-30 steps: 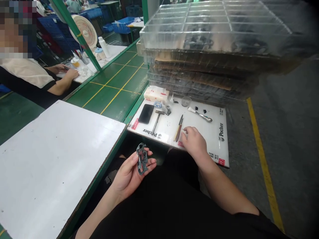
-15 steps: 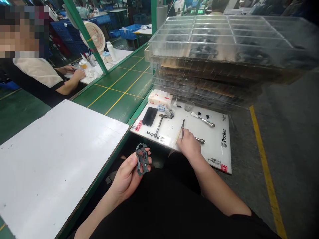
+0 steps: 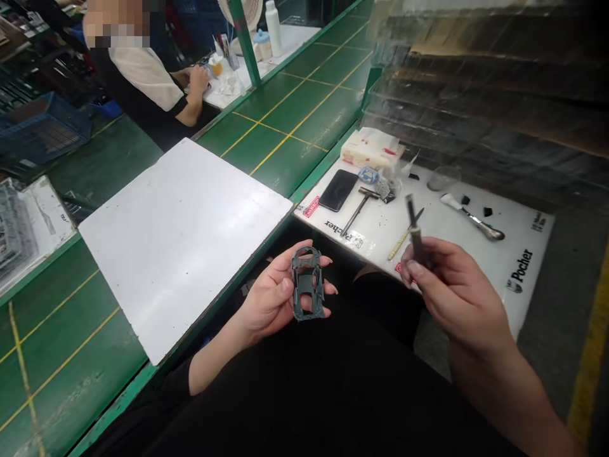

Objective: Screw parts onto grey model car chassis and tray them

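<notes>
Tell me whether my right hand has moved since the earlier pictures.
Yes: judged against the lettered white board, your right hand has risen from close to its surface, up and toward you, now gripping a slim dark tool.

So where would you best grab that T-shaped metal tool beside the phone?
Probably by the handle of the T-shaped tool, around mid-length, pinched from above and from the wearer's side. It lies flat with that slim end pointing back toward the wearer, while its crosshead sits close to the plastic bag, leaving fingers less room.
</notes>
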### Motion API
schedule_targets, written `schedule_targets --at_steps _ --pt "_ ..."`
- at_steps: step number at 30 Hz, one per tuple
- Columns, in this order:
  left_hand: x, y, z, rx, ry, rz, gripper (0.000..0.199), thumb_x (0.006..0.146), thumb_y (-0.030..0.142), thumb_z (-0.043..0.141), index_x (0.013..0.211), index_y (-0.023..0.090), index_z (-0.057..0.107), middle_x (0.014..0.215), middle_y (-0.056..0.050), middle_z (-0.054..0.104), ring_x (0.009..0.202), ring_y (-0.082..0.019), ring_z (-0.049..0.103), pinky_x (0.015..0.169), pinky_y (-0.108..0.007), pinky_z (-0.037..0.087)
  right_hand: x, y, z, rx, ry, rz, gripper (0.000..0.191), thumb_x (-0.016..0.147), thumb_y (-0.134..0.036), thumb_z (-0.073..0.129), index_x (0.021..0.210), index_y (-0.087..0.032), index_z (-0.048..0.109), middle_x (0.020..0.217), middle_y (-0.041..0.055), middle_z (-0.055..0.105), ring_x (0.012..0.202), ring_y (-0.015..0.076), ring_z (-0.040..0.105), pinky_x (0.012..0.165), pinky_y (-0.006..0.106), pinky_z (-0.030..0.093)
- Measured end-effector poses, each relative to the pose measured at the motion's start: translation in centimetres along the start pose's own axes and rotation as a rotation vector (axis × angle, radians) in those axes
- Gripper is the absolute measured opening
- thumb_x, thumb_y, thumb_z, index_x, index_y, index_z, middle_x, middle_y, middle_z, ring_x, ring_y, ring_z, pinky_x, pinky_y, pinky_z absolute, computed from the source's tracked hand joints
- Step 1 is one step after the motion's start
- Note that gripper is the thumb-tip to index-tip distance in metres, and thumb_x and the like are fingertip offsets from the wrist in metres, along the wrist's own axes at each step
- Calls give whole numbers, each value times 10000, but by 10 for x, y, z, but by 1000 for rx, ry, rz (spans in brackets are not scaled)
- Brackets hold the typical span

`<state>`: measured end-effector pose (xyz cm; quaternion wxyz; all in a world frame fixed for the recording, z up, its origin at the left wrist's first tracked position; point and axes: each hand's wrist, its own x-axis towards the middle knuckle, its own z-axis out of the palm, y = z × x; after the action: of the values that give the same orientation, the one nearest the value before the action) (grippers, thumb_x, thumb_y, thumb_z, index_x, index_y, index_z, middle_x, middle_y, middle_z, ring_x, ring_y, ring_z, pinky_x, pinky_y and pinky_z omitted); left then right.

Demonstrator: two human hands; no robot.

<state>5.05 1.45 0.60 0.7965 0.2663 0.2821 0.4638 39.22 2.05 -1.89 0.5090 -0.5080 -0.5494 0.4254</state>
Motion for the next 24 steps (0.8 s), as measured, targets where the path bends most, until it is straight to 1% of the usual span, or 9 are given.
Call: schedule_targets --at_steps 2,4,8,11,14,16,17,20,24 --pt "-1 2 2 30 14 5 788 925 571 1158 1616 426 808 1603 -129 854 1212 -368 947 850 -499 863 -13 -23 8 -98 -100 4 285 1194 -398 879 1477 -406 848 1213 55 887 1024 276 887 843 385 757" --pt "-3 4 4 59 23 19 792 918 558 1166 1612 442 804 1599 -124 856 1237 -385 943 848 -506 861 -18 -42 15 -222 -157 -32 238 1185 -397 898 1421 -406 871 1174 53 900 1020 291 900 832 384 753" --pt "-6 8 7 91 3 50 742 957 495 1144 1613 456 801 1563 -112 855 1234 -366 930 886 -529 862 -13 -64 23 -379 -232 -216 94 1204 -348 849 1288 -390 852 1142 57 903 973 298 896 789 403 730" --pt "-8 10 8 123 6 65 718 958 485 1138 1591 444 802 1545 -113 848 1180 -348 921 887 -553 862 -8 -69 26 -435 -278 -342 99 1223 -309 814 1285 -380 844 1195 77 898 1025 307 903 864 435 749" --pt "-11 11 9 151 25 61 723 935 509 1148 1558 420 791 1520 -117 844 1147 -357 923 883 -576 859 -8 -70 28 -456 -322 -421 277 1246 -263 788 1486 -394 835 1256 84 920 1075 310 925 925 439 766" --pt "-13 11 9 153 25 63 705 944 505 1140 1544 412 783 1519 -119 841 1133 -354 923 879 -575 858 -9 -69 29 -442 -348 -443 413 1250 -225 776 1618 -412 793 1273 74 937 1054 300 933 889 422 766" --pt "-14 11 9 151 20 69 685 958 495 1130 1541 410 781 1523 -119 840 1132 -350 921 876 -569 858 -9 -69 29 -431 -357 -451 453 1247 -211 776 1647 -424 783 1263 65 942 1015 292 930 855 413 761" --pt "-17 9 7 143 -8 94 604 1022 446 1079 1545 401 780 1541 -125 833 1157 -340 920 882 -555 863 -9 -70 31 -414 -391 -460 406 1241 -215 796 1582 -433 818 1187 40 943 874 263 897 759 393 729" --pt "-16 3 -1 124 -113 166 548 1089 378 1007 1587 399 780 1570 -107 816 1172 -305 921 895 -526 869 -7 -74 35 -434 -417 -477 288 1250 -188 778 1489 -337 832 1096 38 929 796 227 867 708 363 675"
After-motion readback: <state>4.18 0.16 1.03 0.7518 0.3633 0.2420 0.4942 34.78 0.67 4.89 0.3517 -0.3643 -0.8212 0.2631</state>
